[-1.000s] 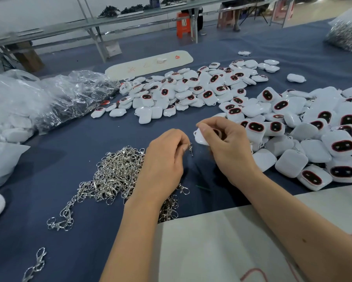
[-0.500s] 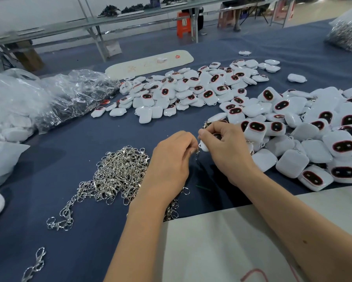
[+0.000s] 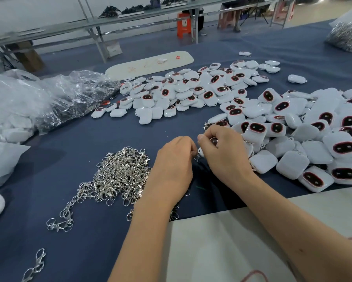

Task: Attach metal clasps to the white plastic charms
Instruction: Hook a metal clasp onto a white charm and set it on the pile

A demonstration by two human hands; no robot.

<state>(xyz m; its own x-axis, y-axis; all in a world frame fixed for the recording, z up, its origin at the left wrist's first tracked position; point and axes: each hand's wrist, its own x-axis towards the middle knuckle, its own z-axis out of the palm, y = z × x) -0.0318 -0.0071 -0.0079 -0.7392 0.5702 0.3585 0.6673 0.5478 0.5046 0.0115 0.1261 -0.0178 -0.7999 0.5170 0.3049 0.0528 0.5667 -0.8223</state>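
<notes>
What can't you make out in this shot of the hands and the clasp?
All in the head view:
- Clasp: mostly hidden between the left hand and right hand.
- Charm: covered by right-hand fingers.
- Whether the clasp is hooked on: too small.

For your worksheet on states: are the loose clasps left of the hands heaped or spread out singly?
Heaped. The clasps lie tangled in one mound, a few trailing off.

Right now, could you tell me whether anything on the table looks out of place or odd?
Mostly tidy piles, but a few metal clasps lie stray at the near left edge of the blue cloth, apart from the main clasp heap. One white charm also sits alone.
</notes>
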